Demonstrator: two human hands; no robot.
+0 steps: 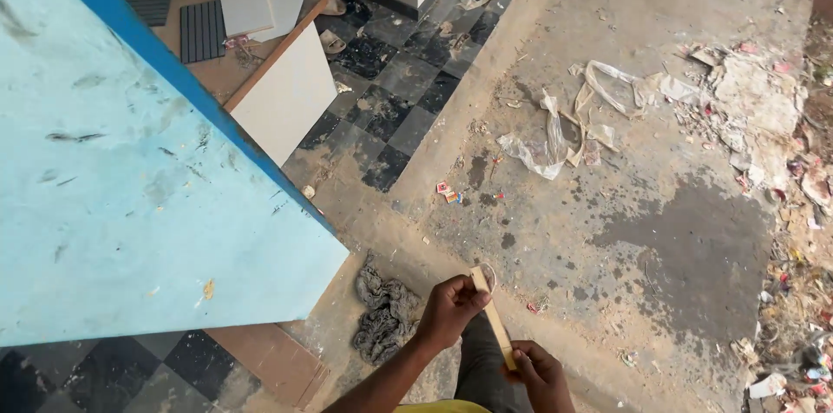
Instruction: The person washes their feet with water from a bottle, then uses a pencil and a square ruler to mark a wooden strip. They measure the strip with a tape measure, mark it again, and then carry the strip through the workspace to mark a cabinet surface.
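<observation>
A thin pale wooden stick (494, 317) is held between both hands low in the head view. My left hand (451, 307) pinches its upper end, where a small pale ring-like piece sits. My right hand (538, 371) grips the lower end. Both hands hover over a dusty concrete floor (625, 205). A crumpled grey rag (384, 311) lies on the floor just left of my left hand.
A large light-blue board (130, 196) fills the left side. Behind it a white panel (291, 96) leans beside dark tiles (201, 29). Black and grey checkered flooring (408, 75) runs at the top. Torn plastic (555, 140) and rubble (781, 161) lie on the right.
</observation>
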